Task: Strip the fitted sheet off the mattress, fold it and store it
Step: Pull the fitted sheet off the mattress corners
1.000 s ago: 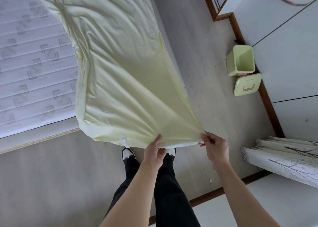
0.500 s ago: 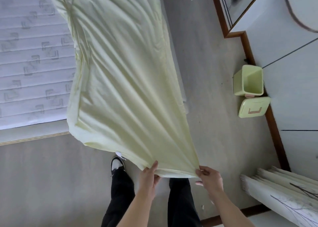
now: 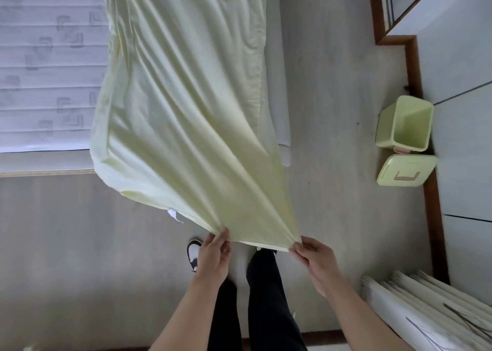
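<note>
Sheet (image 3: 186,116) pulled further off the mattress (image 3: 40,84); left hand (image 3: 214,256) and right hand (image 3: 316,261) fingers pinch its edge

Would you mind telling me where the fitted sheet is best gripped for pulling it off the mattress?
Probably along its near hem, from the foot end. The pale yellow fitted sheet fans into taut pleats toward that edge, where the left hand and right hand already pinch it, and the mattress lies uncovered beside it.

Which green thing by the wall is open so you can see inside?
The green bin, farther from the person, is open, with its hollow inside showing. The other green piece is its flat lid, lying beside it with a handle on top.
</note>
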